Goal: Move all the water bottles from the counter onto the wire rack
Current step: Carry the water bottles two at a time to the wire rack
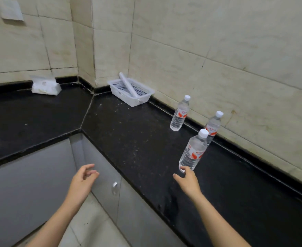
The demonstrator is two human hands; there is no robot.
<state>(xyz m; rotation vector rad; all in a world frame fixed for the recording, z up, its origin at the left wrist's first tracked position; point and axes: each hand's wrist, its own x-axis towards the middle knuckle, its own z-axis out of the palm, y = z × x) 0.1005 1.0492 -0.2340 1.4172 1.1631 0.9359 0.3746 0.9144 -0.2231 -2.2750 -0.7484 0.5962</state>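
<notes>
Nearest bottle, full, judged weighty with thin slick walls; right hand, loosely spread at its base, should take the labelled middle.

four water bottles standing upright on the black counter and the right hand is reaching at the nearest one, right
Not four: the head view shows three water bottles standing upright on the black counter, with the right hand reaching at the nearest one.
</notes>
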